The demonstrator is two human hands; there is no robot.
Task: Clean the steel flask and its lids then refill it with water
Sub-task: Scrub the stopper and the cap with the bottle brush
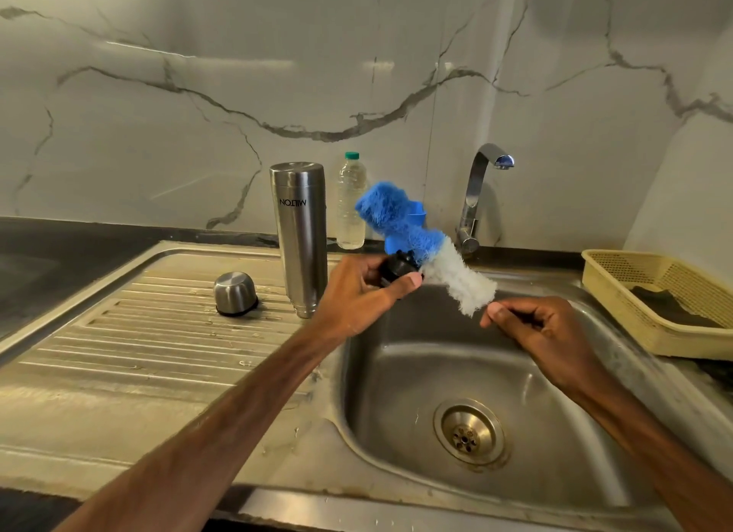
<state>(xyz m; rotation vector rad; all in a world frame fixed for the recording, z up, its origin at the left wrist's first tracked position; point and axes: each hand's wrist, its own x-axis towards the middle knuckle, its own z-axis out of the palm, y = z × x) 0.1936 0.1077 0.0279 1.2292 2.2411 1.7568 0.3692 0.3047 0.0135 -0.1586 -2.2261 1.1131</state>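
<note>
The steel flask (300, 234) stands upside down on the drainboard, left of the basin. Its steel cup lid (235, 293) sits mouth down further left on the ridges. My left hand (357, 293) grips the small black inner lid (396, 267) over the basin's back edge. My right hand (543, 333) pinches the handle of a bottle brush (420, 242) with blue and white bristles. The bristles lie against the black lid.
The steel sink basin (436, 365) with its drain (469, 436) lies below my hands. A chrome tap (476, 198) stands behind it, with no water running. A plastic water bottle (350, 202) stands by the wall. A yellow basket (634, 269) sits at the right.
</note>
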